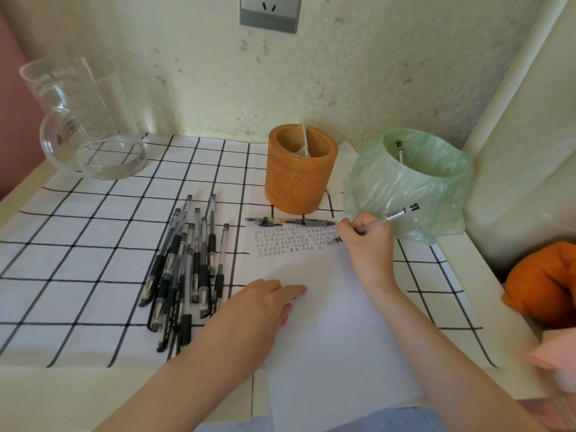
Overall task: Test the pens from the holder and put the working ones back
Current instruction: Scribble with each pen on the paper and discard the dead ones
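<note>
Far left of both grips, a glass jug (90, 126) stands at the back of the checked surface (78, 244). Just left of the left grip (261, 304) lies a heap of black-gripped pens (184, 269), touching one another. The left grip lies spread and flat, fingers straight, pressing on the paper sheet (327, 322). Beyond it, rows of small ink marks (290, 244) fill the top of the sheet. A loose pen (290, 221) lies crosswise just above them, and the orange holder (299, 169) stands behind that. The right grip (367, 244) pinches a clear pen (389, 217), its tip on the sheet at the right end of the marks and its black end tilted up and to the right. Just beyond the right grip stands a green-bagged bin (414, 182) with a lone pen (400, 152) inside. Far right lies an orange cloth (545, 282).
</note>
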A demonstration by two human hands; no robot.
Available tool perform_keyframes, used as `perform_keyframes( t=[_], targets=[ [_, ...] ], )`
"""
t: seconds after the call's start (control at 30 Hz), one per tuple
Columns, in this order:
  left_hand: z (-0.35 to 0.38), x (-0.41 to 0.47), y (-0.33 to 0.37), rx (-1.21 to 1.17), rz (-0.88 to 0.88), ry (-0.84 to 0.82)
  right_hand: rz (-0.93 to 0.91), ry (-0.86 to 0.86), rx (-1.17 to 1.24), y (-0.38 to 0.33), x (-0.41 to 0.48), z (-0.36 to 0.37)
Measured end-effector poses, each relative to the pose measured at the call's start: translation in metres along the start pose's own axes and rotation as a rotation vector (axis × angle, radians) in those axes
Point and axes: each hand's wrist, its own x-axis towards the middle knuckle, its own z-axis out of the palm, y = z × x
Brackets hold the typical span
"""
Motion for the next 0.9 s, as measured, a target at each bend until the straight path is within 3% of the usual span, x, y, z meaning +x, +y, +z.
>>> perform_keyframes(
  t=[0.9],
  targets=[
    [-0.0027, 0.0002, 0.0045, 0.116, -0.057, -0.062, 0.02, 0.004, 0.003, -0.0017, -0.0004, -0.0004]
  ],
)
